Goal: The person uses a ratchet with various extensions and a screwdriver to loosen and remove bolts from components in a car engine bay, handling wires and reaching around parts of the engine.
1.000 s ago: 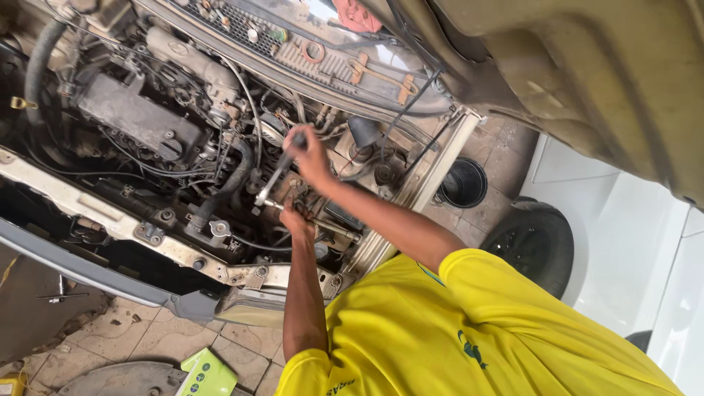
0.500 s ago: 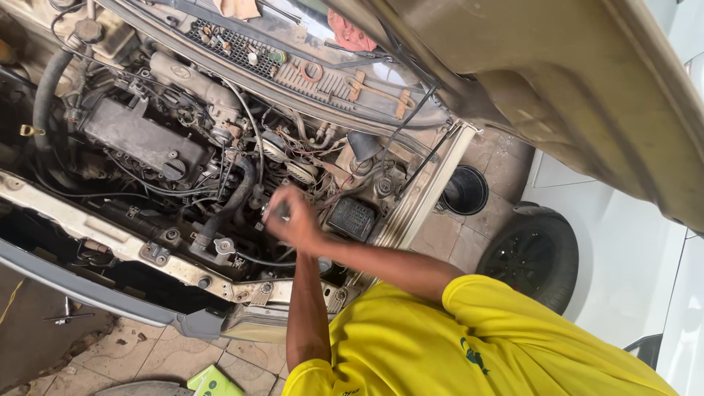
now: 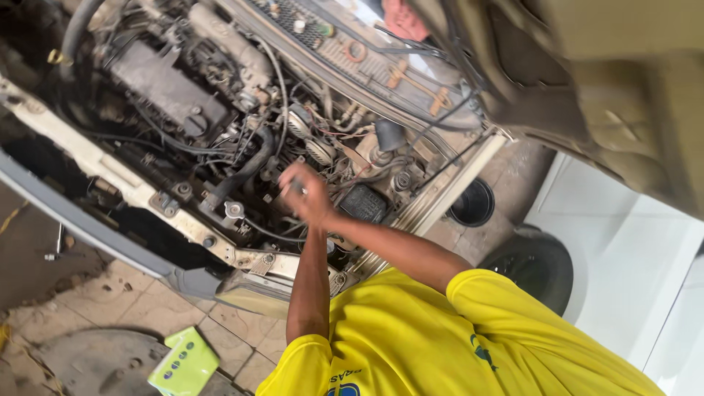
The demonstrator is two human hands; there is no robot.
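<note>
A: Engine bay (image 3: 220, 125) of the car takes up the upper left, bonnet (image 3: 601, 88) raised over it at the upper right. Both hands meet low in the middle of it, just left of a black box (image 3: 363, 203) near the right edge.

B: Which hand is which?

A: Hard to separate. They blur into one shape. The right hand (image 3: 312, 194) comes in on the forearm from the right sleeve; the left hand (image 3: 293, 183) rises on the straighter arm below. They overlap.

B: Fingers closed on something?

A: I cannot tell. They look curled, possibly round something small and metallic, but the blur hides it. What lies under them is covered too.

B: Anything else cut off?

A: The yellow shirt (image 3: 455, 345) blocks the lower right. A tyre (image 3: 539, 264) shows only partly behind the shoulder. A green packet (image 3: 185, 363) lies on the tiled floor (image 3: 110, 293), cut by the bottom edge
</note>
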